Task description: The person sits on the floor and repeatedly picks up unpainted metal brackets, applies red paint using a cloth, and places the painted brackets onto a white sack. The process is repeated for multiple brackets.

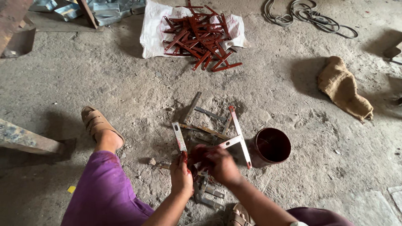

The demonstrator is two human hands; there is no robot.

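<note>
Your left hand (181,173) is clamped on the metal strip (179,138) while your right hand (217,163) is closed on something I cannot make out, so wet red paint could make the strip slip into the paint bucket (270,146) just beside.

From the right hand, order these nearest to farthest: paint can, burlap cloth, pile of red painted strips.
From the right hand:
1. Paint can, just to its right.
2. Burlap cloth, farther right on the floor.
3. Pile of red painted strips, top of view, on the white sack.
</note>
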